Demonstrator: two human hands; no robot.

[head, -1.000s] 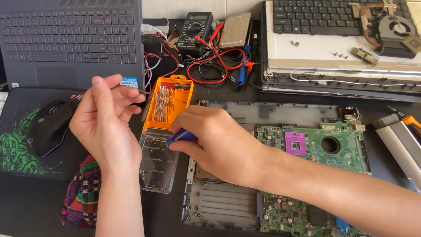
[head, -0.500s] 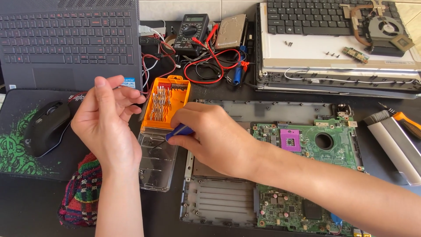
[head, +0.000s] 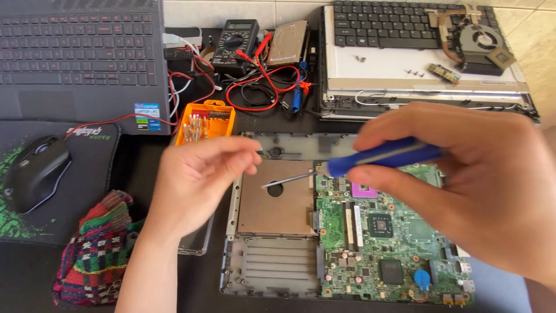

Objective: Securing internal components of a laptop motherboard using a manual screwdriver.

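Your right hand [head: 463, 185], right of centre, grips a blue-handled screwdriver [head: 370, 159], its tip pointing left over the opened laptop base [head: 272, 232]. Your left hand [head: 197, 179], fingers pinched together, hovers near that tip, holding nothing visible.

A blue-handled screwdriver [head: 382, 157] with a thin metal shaft lies nearly level in the air, tip pointing left, above the opened laptop base [head: 272, 203] mid-desk.
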